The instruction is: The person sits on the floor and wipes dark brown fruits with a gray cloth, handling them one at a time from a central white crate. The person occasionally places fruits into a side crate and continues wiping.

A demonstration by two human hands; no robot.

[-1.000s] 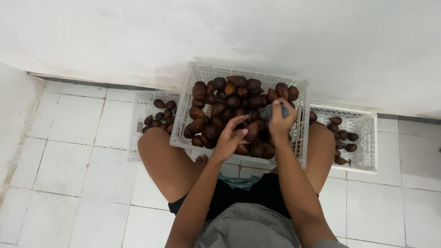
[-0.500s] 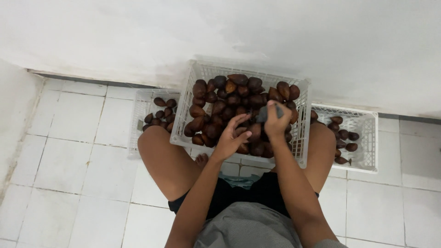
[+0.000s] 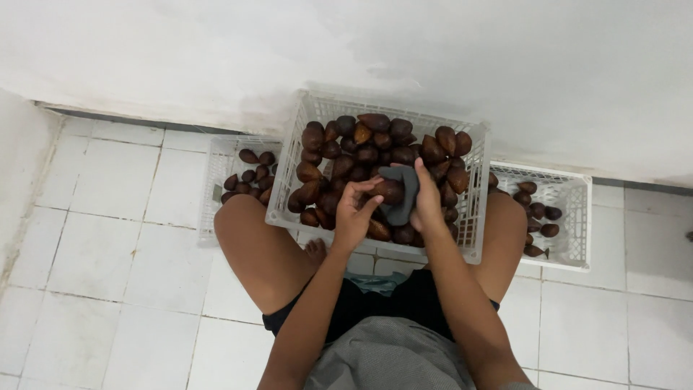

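Right hand [image 3: 426, 206] grips a dark grey cloth [image 3: 401, 195] wrapped partly around one brown scaly fruit [image 3: 388, 191], while the left hand [image 3: 352, 213] pinches that fruit from the other side, above the heaped white crate [image 3: 473, 224]. Fruit appears light, firm and rough-skinned, probably prickly; grasp across the broad middle, through the cloth.
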